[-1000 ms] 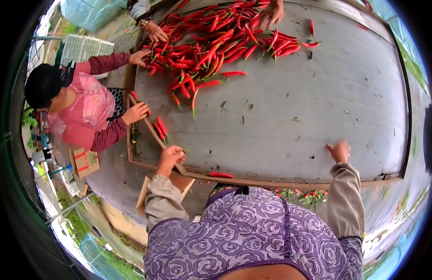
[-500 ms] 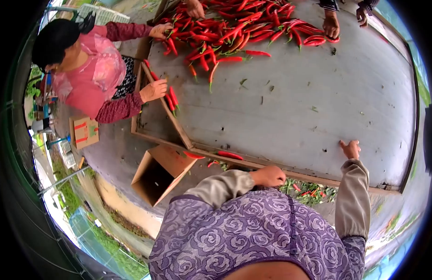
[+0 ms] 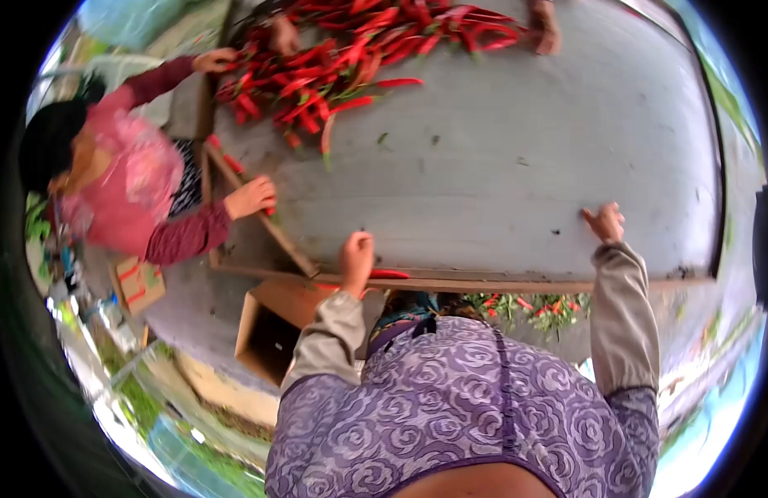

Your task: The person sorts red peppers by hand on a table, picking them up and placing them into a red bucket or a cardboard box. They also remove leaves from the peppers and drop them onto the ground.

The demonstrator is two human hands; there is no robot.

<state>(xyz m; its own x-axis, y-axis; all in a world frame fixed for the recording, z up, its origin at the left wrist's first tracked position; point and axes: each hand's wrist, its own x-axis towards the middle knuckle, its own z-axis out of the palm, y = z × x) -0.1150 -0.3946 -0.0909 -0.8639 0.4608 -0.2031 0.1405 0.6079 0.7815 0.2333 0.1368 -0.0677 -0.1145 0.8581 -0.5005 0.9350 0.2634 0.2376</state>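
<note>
My left hand (image 3: 356, 259) is above the near wooden edge of the grey table (image 3: 483, 191), its fingers curled closed. Whatever lies inside them, if anything, is hidden. Just right of it a red chili pepper (image 3: 390, 274) lies along the edge. My right hand (image 3: 605, 222) rests on the tabletop at the right with its fingers apart, holding nothing. A large heap of red chili peppers (image 3: 351, 62) covers the far left part of the table.
A person (image 3: 135, 166) at the left has one hand (image 3: 251, 197) by a slanted wooden strip (image 3: 268, 217). Other people's hands reach in by the heap. An open cardboard box (image 3: 276, 328) stands below the near edge. Leaves and pepper scraps (image 3: 533, 307) lie below too.
My left hand has moved from near my waist leftward and forward over the table edge. My right hand stays on the tabletop. The whole view has shifted.
</note>
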